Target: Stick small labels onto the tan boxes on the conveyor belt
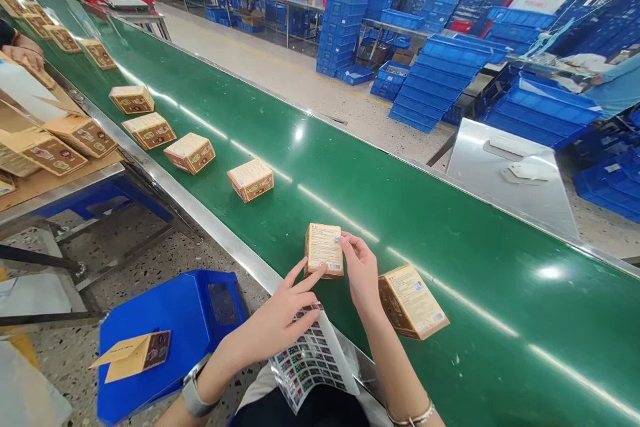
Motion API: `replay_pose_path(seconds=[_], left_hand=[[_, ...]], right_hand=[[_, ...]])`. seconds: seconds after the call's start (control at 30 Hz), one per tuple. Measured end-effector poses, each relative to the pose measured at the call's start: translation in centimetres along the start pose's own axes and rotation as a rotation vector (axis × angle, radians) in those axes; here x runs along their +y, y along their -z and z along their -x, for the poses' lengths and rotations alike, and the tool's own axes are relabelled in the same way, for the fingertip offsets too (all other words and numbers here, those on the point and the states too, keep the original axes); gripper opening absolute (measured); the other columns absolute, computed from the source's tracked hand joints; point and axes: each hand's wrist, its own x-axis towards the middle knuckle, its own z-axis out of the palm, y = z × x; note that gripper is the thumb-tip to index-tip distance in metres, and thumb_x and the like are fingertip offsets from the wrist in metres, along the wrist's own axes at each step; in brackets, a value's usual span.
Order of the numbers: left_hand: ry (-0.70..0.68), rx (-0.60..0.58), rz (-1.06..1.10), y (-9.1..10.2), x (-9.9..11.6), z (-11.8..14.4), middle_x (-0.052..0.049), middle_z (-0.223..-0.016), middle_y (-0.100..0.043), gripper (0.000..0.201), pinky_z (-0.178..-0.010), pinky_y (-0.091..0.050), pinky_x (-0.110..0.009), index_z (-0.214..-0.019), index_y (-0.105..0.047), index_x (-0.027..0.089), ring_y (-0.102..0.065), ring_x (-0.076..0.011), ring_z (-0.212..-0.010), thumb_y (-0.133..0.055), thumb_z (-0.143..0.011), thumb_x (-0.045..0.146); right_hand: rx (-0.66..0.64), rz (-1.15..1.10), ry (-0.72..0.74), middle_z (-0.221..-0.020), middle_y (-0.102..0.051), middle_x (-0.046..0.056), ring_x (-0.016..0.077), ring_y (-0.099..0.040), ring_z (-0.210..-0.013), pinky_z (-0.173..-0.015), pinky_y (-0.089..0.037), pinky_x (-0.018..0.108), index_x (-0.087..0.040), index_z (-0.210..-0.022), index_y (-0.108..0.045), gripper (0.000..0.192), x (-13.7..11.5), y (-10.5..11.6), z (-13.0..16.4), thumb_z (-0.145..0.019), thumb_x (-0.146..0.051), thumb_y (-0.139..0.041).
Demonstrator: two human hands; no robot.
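Note:
A small tan carton (325, 249) stands on the green conveyor belt (450, 227) in front of me. My left hand (280, 317) touches its lower left edge with the index finger stretched out. My right hand (361, 273) pinches the carton's right side near a small sticker. A sheet of stickers (307, 360) lies on my lap under the left hand. A second carton (411, 301) lies on the belt just right of my right wrist.
Several more cartons (250, 179) ride the belt toward the far left. A blue stool (170, 333) with a flat carton on it stands at my left. A co-worker's arm (23, 53) rests at a table with cartons. Blue crates (440, 73) are stacked beyond the belt.

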Motion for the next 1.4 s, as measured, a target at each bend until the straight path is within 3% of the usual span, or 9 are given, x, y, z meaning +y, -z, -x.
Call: replay_pose_path(seconds=[0.3,0.5,0.67,0.77,0.83,0.9,1.0,1.1,1.4], left_hand=[[-0.05,-0.03,-0.006,-1.2,0.6,-0.1,0.005,-0.165,-0.022,0.026,-0.12,-0.029,-0.058,-0.085,-0.064,0.02,0.001,-0.0329,-0.154,-0.043,-0.101,0.024],[-0.114,-0.022,-0.04,-2.4,1.1,-0.3,0.005,-0.164,-0.024,0.028,-0.12,-0.031,-0.057,-0.085,-0.066,0.02,-0.004,-0.0335,-0.154,-0.044,-0.1,0.023],[-0.117,-0.047,-0.068,-3.4,1.5,-0.7,0.004,-0.164,-0.025,0.028,-0.121,-0.03,-0.054,-0.083,-0.063,0.019,-0.002,-0.0314,-0.155,-0.043,-0.101,0.023],[-0.116,-0.022,-0.023,-3.7,1.9,-0.8,0.001,-0.161,-0.034,0.026,-0.119,-0.031,-0.052,-0.084,-0.064,0.02,-0.008,-0.0303,-0.154,-0.045,-0.1,0.026],[-0.107,0.057,0.032,-3.7,2.2,-0.8,-0.006,-0.148,-0.052,0.025,-0.114,-0.036,-0.048,-0.088,-0.065,0.02,-0.03,-0.0297,-0.147,-0.045,-0.1,0.029],[-0.025,0.15,0.107,-3.5,2.6,-0.8,-0.008,-0.112,-0.07,0.029,-0.094,-0.048,-0.039,-0.087,-0.064,0.02,-0.059,-0.0251,-0.113,-0.043,-0.101,0.034],[0.128,0.226,0.259,-3.3,3.0,-0.8,0.003,-0.064,-0.052,0.04,-0.059,-0.038,-0.027,-0.072,-0.054,0.019,-0.047,-0.0132,-0.061,-0.042,-0.101,0.044],[0.144,0.244,0.362,-3.4,3.2,-0.9,0.005,-0.062,-0.038,0.044,-0.055,-0.028,-0.025,-0.067,-0.045,0.018,-0.034,-0.011,-0.059,-0.044,-0.099,0.05],[0.069,0.176,0.342,-3.7,4.1,-0.8,0.004,-0.068,-0.047,0.032,-0.061,-0.029,-0.024,-0.082,-0.058,0.017,-0.039,-0.0116,-0.064,-0.045,-0.099,0.041]], right_hand=[[0.041,0.176,0.067,-0.119,-0.067,0.012,0.0228,-0.067,-0.09,-0.074,-0.056,0.036,-0.019,-0.087,-0.061,0.034,-0.2,1.4,1.3,-0.084,-0.053,-0.063],[0.117,0.396,0.15,-0.102,-0.067,0.009,0.0255,-0.061,-0.096,-0.093,-0.048,0.044,-0.021,-0.085,-0.061,0.027,-1.3,2.4,2.3,-0.084,-0.048,-0.063],[0.191,0.425,0.089,-0.106,-0.066,0.011,0.0242,-0.066,-0.087,-0.079,-0.053,0.04,-0.02,-0.111,-0.049,0.042,-0.8,3.7,2.0,-0.084,-0.048,-0.064],[0.214,0.414,0.028,-0.105,-0.067,0.013,0.0247,-0.069,-0.082,-0.07,-0.054,0.037,-0.019,-0.114,-0.046,0.045,-0.9,5.0,1.4,-0.085,-0.05,-0.061],[0.212,0.42,0.03,-0.106,-0.068,0.013,0.0256,-0.07,-0.083,-0.072,-0.054,0.038,-0.019,-0.109,-0.051,0.039,-1.8,5.9,1.6,-0.086,-0.05,-0.058],[0.172,0.433,0.083,-0.105,-0.069,0.011,0.0259,-0.07,-0.088,-0.075,-0.054,0.038,-0.021,-0.106,-0.056,0.034,-3.4,6.4,2.9,-0.089,-0.05,-0.056],[-0.067,0.472,0.224,-0.099,-0.072,0.007,0.0246,-0.069,-0.091,-0.078,-0.055,0.036,-0.024,-0.103,-0.063,0.025,-6.0,6.2,6.0,-0.093,-0.046,-0.055],[-0.302,0.549,0.363,-0.1,-0.073,0.006,0.0229,-0.07,-0.09,-0.08,-0.057,0.035,-0.025,-0.101,-0.067,0.017,-7.2,5.3,8.6,-0.093,-0.039,-0.059],[-0.311,0.744,0.574,-0.104,-0.073,0.006,0.0248,-0.069,-0.097,-0.084,-0.056,0.04,-0.026,-0.09,-0.066,0.012,-6.5,5.3,8.6,-0.096,-0.032,-0.058]])
